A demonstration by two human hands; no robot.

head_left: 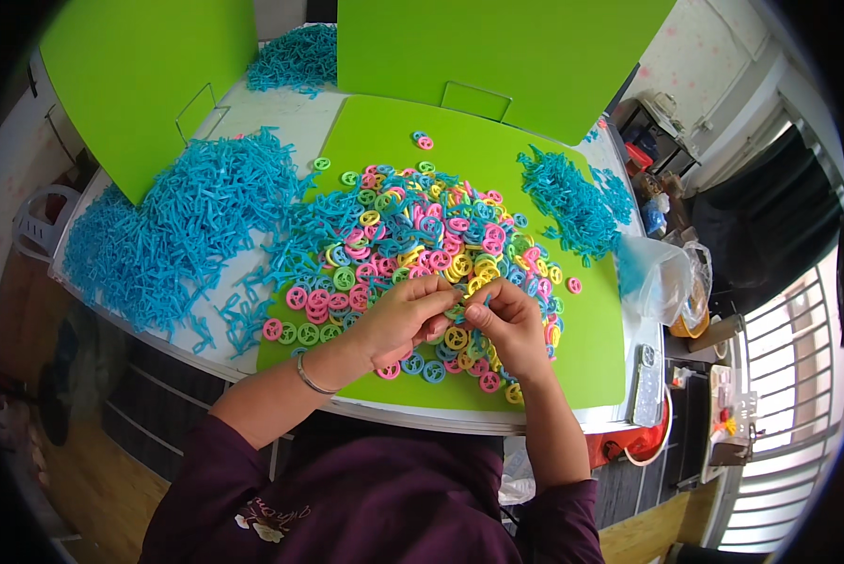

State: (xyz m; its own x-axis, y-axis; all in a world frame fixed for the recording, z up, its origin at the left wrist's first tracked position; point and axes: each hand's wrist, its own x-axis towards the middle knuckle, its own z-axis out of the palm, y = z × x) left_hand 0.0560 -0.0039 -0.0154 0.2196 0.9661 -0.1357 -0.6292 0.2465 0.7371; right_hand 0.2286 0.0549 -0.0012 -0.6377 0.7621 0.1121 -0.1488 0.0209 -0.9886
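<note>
My left hand [405, 320] and my right hand [504, 324] meet over the near part of a green mat [586, 362]. Their fingertips pinch small plastic parts between them: a green wheel-shaped ring and a thin blue stick piece [483, 301]. Which hand holds which part is hard to tell. Under and beyond the hands lies a heap of small pink, yellow, green and blue rings [422, 244]. A silver bangle [311, 378] circles my left wrist.
A big pile of blue stick pieces [177, 226] covers the table's left, a smaller one [572, 197] lies on the mat's right, another [295, 58] at the back. Upright green boards [140, 75] stand behind. A clear plastic bag [657, 277] sits at right.
</note>
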